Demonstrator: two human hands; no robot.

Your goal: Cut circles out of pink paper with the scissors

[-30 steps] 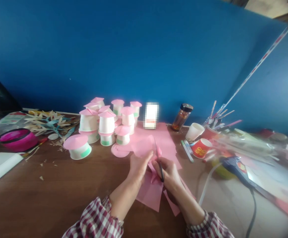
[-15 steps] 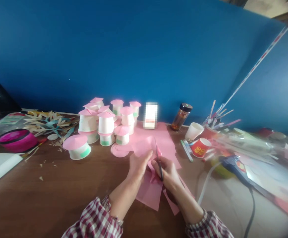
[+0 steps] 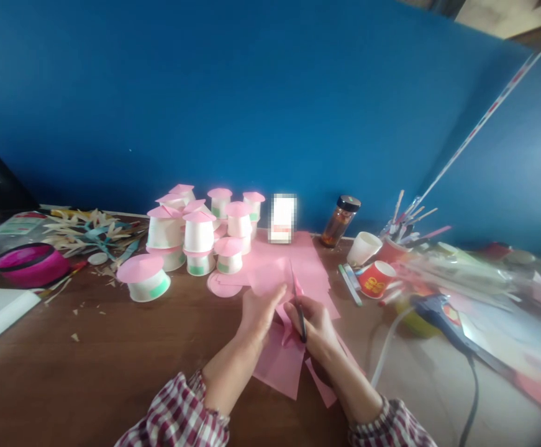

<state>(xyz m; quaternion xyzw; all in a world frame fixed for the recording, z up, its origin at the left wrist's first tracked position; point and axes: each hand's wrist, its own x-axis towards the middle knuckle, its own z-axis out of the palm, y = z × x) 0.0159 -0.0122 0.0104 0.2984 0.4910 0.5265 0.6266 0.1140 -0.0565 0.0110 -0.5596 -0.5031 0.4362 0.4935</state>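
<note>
My left hand (image 3: 261,311) is closed on a piece of pink paper (image 3: 270,276), its thumb lying on top near the cut edge. In my right hand (image 3: 314,323) is a pair of scissors (image 3: 302,320) with dark handles, its blades pointing away from me at the paper's right side. A narrow pink strip curls down between the two hands. Beneath them lie more pink sheets (image 3: 277,369) and a loose offcut (image 3: 320,385). A pink paper disc (image 3: 223,284) rests left of my left hand.
Several white paper cups with pink cone tops (image 3: 199,233) stand stacked at the left. A lidded bottle (image 3: 341,220), a red cup (image 3: 376,279) and a glue gun (image 3: 442,316) are on the right. Wood shavings (image 3: 97,233) and a magenta pouch (image 3: 32,264) sit far left.
Both hands keep nearly the same place and grip on the paper and scissors. The view has shifted very slightly.
</note>
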